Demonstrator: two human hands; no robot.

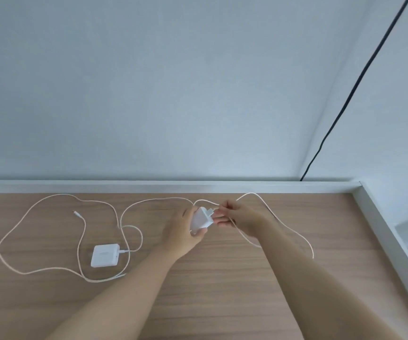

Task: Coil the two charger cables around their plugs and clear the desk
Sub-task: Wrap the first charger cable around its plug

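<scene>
Hands meet above the middle of a wooden desk [222, 278]. The left hand [185, 231] is closed around a white plug [201, 220], thumb on the near lower corner and fingers behind it, so the plug is lifted clear of the desk with its pins toward the right hand. The right hand [237, 217] pinches a thin white cable [293, 231] between thumb and fingertips just beside the pins; the other fingers curl loosely under the plug's edge. From that pinch the cable arches up toward the back rail [173, 186], comes down past the right wrist and trails to an end on the desk at the right. Another stretch runs left from the plug along the back of the desk and drops in a curve toward the second charger.

That second plug [105, 255], a flat white square, lies on the desk well to the left of the hands. Its cable [26, 217] leaves the right side, loops once beside it and sprawls in wide, uncoiled bends over the left half of the desk, with one small connector end [76, 213] lying free inside the loops. Where the two cables cross near the loop, it is hard to tell which is which.

A faint mark shows on the second plug's top face, too blurred to read; no other writing is legible. No container is in view. A black cord [360, 79] runs down the wall in the right corner behind the desk.
</scene>
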